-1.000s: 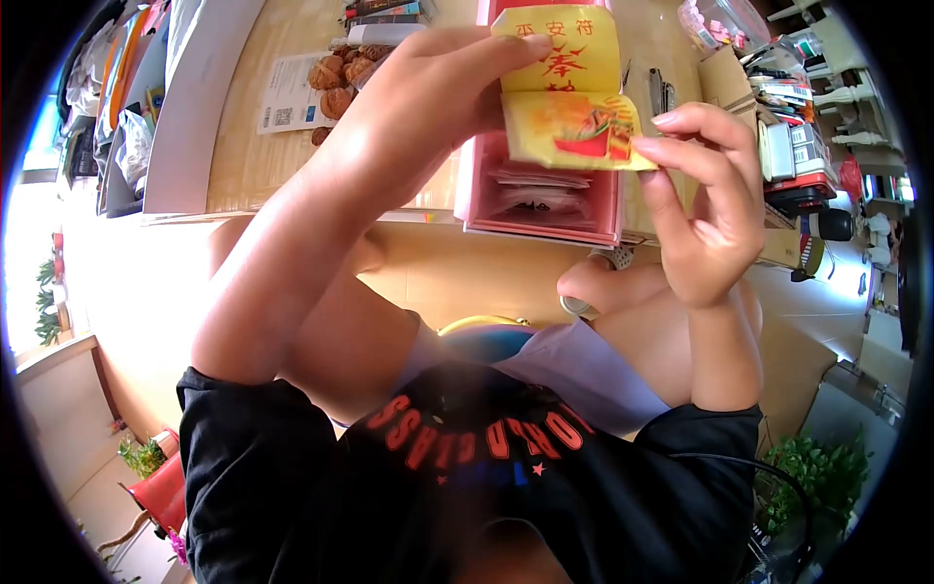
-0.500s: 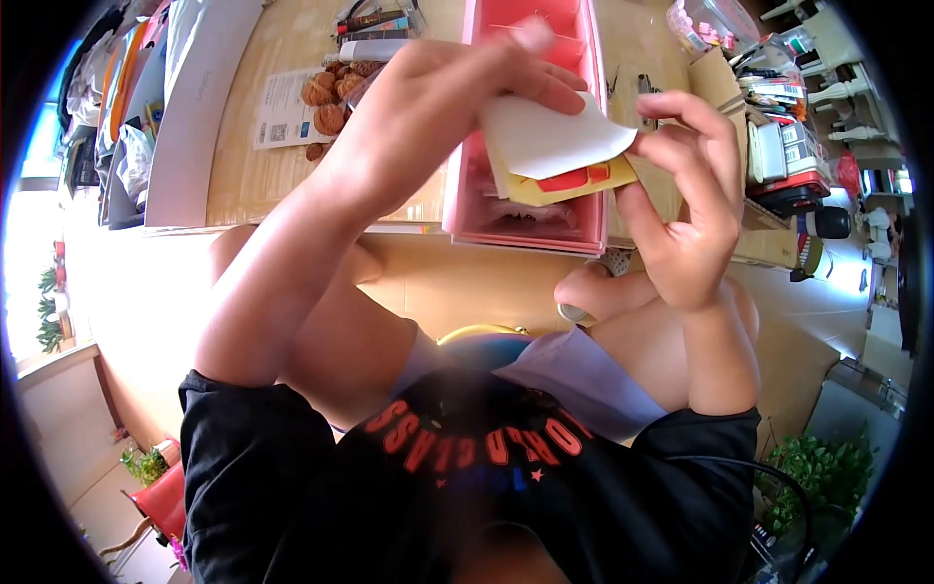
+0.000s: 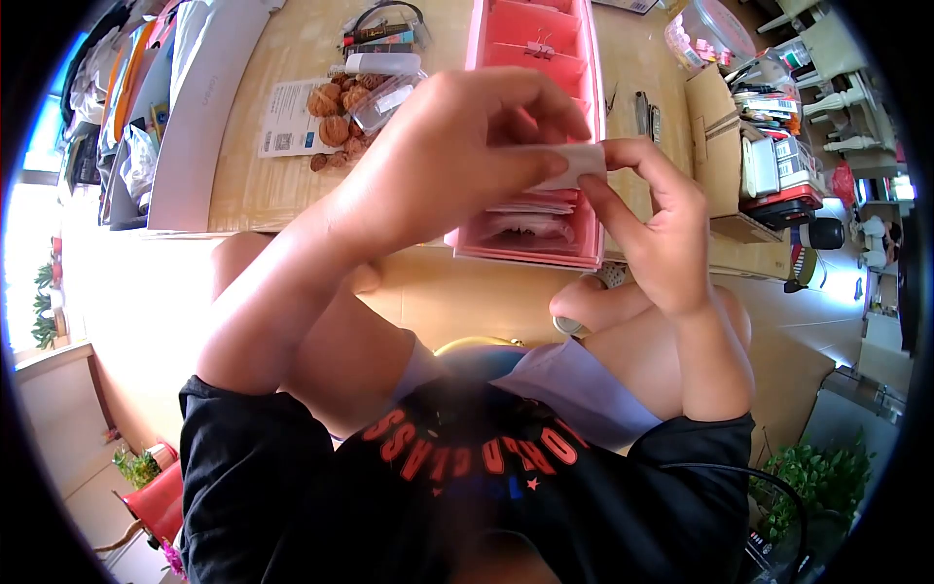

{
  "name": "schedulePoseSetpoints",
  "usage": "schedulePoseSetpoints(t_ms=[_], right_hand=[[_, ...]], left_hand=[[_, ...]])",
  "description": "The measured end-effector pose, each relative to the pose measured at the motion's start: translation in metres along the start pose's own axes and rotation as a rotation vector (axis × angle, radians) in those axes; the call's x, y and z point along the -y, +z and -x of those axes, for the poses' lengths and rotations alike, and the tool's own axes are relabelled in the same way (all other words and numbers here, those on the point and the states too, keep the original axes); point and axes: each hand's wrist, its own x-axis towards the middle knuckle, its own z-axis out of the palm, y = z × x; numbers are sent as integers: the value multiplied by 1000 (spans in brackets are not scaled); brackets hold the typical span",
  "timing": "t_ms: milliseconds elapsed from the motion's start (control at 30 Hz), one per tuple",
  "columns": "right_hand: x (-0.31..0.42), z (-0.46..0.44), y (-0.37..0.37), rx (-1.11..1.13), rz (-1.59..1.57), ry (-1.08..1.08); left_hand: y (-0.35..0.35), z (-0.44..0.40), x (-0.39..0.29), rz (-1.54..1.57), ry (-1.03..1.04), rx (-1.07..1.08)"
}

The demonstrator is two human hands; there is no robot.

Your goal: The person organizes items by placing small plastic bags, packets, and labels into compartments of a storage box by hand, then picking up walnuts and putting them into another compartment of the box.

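A small white paper piece [image 3: 581, 165] is held over the pink divided box [image 3: 595, 97]. My left hand [image 3: 467, 146] pinches its left end between thumb and fingers, the other fingers curled above. The thumb and forefinger of my right hand [image 3: 666, 214] close on its right end. Only part of the paper shows; the rest is hidden by my left hand. Below it, in the box's nearest compartment, lie flat pale papers [image 3: 535, 206] and a clear plastic packet [image 3: 520, 230]. A binder clip [image 3: 540, 47] sits in a farther compartment.
Walnuts [image 3: 334, 128], a printed card [image 3: 289, 115], a white tube [image 3: 382, 63] and a clear plastic pack [image 3: 387, 105] lie to the left. Nail clippers [image 3: 648, 117] are right of the box, near a cardboard box [image 3: 715, 146] and a clear tub [image 3: 715, 34].
Both hands have drawn closer together, the left one lower. The paper, earlier spread with a yellow and red piece showing beneath, now shows only as a small white part.
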Motion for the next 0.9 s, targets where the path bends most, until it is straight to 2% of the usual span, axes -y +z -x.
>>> schedulePoseSetpoints(t_ms=[33, 67, 133, 267, 400, 600, 800, 900], right_hand=[[0, -1, -1, 11, 56, -34], [0, -2, -2, 22, 112, -68], [-2, -5, -2, 32, 207, -121], [-1, -8, 2, -2, 283, -175], [0, -8, 0, 60, 312, -166], [2, -8, 0, 65, 482, -203], [12, -9, 3, 111, 528, -227], [12, -11, 7, 111, 497, -236]], left_hand=[[0, 1, 0, -52, 17, 23], [1, 0, 6, -180, 201, -20], [-1, 1, 10, -318, 334, -43], [2, 2, 16, -470, 527, -65], [10, 1, 28, -570, 612, -81], [6, 3, 25, -659, 628, -80], [2, 11, 28, -785, 553, -55], [6, 10, 34, -756, 580, -101]])
